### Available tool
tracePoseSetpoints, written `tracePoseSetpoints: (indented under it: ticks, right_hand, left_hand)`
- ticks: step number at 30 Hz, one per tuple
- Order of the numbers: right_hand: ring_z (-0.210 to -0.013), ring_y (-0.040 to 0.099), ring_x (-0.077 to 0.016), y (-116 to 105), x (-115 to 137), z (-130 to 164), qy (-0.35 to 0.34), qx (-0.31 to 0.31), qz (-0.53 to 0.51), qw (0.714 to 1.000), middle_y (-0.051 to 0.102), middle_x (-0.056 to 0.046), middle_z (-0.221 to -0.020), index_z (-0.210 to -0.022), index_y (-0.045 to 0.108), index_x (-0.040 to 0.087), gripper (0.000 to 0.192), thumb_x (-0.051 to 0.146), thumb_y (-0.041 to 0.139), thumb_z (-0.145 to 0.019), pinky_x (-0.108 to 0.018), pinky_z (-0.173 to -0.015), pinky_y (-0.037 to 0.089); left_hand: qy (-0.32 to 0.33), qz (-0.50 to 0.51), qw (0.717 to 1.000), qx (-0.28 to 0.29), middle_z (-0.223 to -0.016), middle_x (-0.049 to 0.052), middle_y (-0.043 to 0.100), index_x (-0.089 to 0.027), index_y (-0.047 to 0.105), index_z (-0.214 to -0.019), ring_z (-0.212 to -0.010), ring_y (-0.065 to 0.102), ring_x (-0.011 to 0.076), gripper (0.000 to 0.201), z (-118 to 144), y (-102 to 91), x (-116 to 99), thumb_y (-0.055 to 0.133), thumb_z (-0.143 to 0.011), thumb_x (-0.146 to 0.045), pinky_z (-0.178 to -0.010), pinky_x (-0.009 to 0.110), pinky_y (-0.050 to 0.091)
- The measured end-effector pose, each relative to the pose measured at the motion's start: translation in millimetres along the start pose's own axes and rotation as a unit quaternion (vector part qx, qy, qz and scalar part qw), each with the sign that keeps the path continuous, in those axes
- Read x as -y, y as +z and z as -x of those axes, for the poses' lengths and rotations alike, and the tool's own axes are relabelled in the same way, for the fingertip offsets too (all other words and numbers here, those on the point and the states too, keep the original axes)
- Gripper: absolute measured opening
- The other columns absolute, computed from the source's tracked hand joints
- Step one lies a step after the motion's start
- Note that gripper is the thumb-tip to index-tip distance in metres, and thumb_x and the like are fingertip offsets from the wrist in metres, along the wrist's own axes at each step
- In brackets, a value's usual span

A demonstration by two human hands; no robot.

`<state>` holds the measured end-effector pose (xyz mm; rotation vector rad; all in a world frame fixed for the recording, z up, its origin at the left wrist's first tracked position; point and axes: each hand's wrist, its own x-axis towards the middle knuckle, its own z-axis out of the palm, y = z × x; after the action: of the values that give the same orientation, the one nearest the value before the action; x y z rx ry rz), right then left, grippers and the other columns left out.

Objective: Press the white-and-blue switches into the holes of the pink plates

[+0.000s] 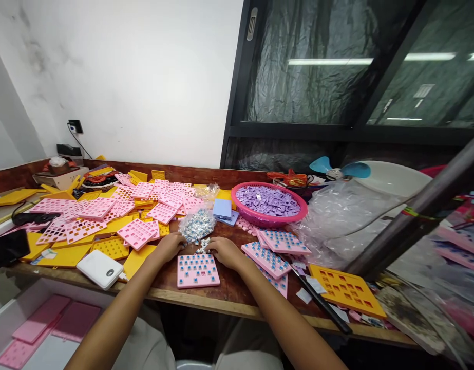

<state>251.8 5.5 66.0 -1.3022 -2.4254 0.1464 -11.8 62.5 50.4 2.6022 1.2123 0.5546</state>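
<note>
Between both hands, pink plate

White plastered wall behind the wooden workbench, stained at upper left. Dark-framed window to the right rear, glass reflecting ceiling strip lights. Wall socket far left.

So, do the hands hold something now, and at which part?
It cannot be told. Both the left hand and right hand rest at the far edge of the pink plate, beside small loose switches; fingertips are hidden.
</note>
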Motion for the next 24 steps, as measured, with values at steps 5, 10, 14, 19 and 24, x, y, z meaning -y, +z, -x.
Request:
tracePoseSetpoints:
  ticks: [5, 10, 14, 19, 24]
  right_hand:
    - [-0.092, 0.065, -0.0181, 7.9, -6.4, -4.1, 0.008, 0.01, 0.019, 1.0, 0.069, -0.004, -0.098, -0.095, 0.08, 0.023, 0.017, 0.013, 0.071, -0.086, -0.026, -0.079, 0.044]
    - [-0.099, 0.063, -0.021, 6.1, -2.3, -0.1, 0.03, -0.017, 0.025, 0.999, 0.067, -0.007, -0.102, -0.099, 0.079, 0.022, 0.014, 0.02, 0.067, -0.093, -0.029, -0.085, 0.045]
    - [-0.099, 0.063, -0.0214, -3.8, 15.1, 14.1, 0.028, -0.048, -0.002, 0.998, 0.068, -0.008, -0.103, -0.108, 0.077, 0.02, 0.02, 0.021, 0.061, -0.096, -0.031, -0.087, 0.047]
    - [-0.093, 0.064, -0.0211, 1.9, 48.4, 44.1, -0.024, -0.027, -0.128, 0.991, 0.074, -0.005, -0.101, -0.112, 0.076, 0.025, 0.022, 0.02, 0.065, -0.094, -0.032, -0.085, 0.049]
    - [-0.099, 0.06, -0.0214, 14.0, 65.2, 54.7, -0.034, -0.017, -0.07, 0.997, 0.07, -0.007, -0.105, -0.111, 0.077, 0.026, 0.024, 0.017, 0.06, -0.097, -0.032, -0.086, 0.047]
  left_hand:
    - [-0.003, 0.005, 1.0, 0.021, -0.125, 0.009, 0.064, -0.016, 0.06, -0.126, -0.106, 0.066, 0.0223, 0.036, -1.1, 10.3, 4.0, 0.063, -0.098, -0.039, -0.09, 0.044, 0.058]
    - [-0.018, 0.022, 1.0, -0.002, -0.107, 0.008, 0.071, -0.016, 0.072, -0.104, -0.101, 0.066, 0.0213, 0.021, 0.5, 6.5, -3.9, 0.059, -0.098, -0.032, -0.092, 0.038, 0.053]
    - [-0.03, 0.046, 0.997, -0.051, -0.113, 0.011, 0.07, -0.018, 0.069, -0.117, -0.107, 0.065, 0.0236, 0.029, 21.5, -3.4, -21.9, 0.052, -0.1, -0.034, -0.094, 0.037, 0.051]
    - [0.014, 0.084, 0.995, -0.044, -0.135, 0.01, 0.062, -0.028, 0.062, -0.133, -0.125, 0.058, 0.026, 0.048, 75.7, -2.4, -49.4, 0.065, -0.091, -0.051, -0.107, 0.04, 0.046]
    - [0.022, 0.071, 0.997, -0.025, -0.154, 0.016, 0.046, -0.025, 0.04, -0.154, -0.142, 0.042, 0.0354, 0.094, 102.2, 14.3, -59.3, 0.077, -0.076, -0.062, -0.117, 0.054, 0.035]
